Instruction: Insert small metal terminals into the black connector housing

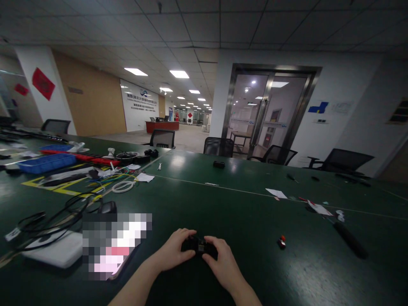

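A small black device (201, 246) with a paler patch in its middle is held low over the green table (248, 229); its exact kind is not clear. My left hand (174, 250) grips its left end, fingers curled over the far side and thumb along the near side. At the other end my right hand (223, 260) holds it the same way. Parts of both ends are hidden under the fingers. To the left of my left hand lies a pixelated, bright phone-like object (127, 242). A small red and black piece (281, 242) lies to the right.
On the left are a white box (59, 250), black cables (68, 212), a blue tray (47, 163) and a coiled white cable (123, 187). A wrench (160, 166) and a black block (219, 164) lie farther back. A long black-handled tool (350, 240) is at right. Chairs (218, 146) line the far edge.
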Action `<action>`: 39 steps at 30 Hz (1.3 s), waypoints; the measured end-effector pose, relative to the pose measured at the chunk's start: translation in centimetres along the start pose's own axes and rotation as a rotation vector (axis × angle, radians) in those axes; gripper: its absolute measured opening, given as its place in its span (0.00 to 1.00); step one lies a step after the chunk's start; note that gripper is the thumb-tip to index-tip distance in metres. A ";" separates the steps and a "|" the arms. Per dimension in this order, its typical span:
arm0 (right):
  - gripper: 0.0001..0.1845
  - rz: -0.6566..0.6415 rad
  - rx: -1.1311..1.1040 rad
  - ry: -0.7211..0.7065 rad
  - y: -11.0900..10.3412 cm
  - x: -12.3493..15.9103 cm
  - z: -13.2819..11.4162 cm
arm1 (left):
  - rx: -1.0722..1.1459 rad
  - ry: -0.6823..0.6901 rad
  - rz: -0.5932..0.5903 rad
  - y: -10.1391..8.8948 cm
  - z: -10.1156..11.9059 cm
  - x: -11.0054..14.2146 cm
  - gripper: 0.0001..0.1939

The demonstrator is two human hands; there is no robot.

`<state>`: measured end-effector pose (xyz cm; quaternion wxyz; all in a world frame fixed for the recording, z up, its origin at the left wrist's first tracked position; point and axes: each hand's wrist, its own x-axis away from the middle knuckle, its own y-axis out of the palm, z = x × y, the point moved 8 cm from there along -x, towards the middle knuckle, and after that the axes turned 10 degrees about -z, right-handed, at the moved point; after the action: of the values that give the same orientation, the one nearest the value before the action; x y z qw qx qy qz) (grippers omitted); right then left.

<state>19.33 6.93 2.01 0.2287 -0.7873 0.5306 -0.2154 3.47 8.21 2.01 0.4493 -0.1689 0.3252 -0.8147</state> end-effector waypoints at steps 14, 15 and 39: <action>0.20 0.001 -0.044 0.031 -0.1 0.4 -0.2 | -0.024 -0.024 -0.036 -0.2 1.1 0.1 0.16; 0.19 0.005 -0.042 0.026 -0.1 0.4 -0.2 | -0.016 -0.029 -0.039 -0.2 1.1 0.2 0.18; 0.21 0.000 0.016 0.000 -0.1 0.2 -0.2 | -0.018 -0.027 -0.025 -0.3 1.6 0.1 0.16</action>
<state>19.36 6.79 2.27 0.2351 -0.7854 0.5287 -0.2197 4.09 7.60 3.41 0.4420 -0.1881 0.3240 -0.8151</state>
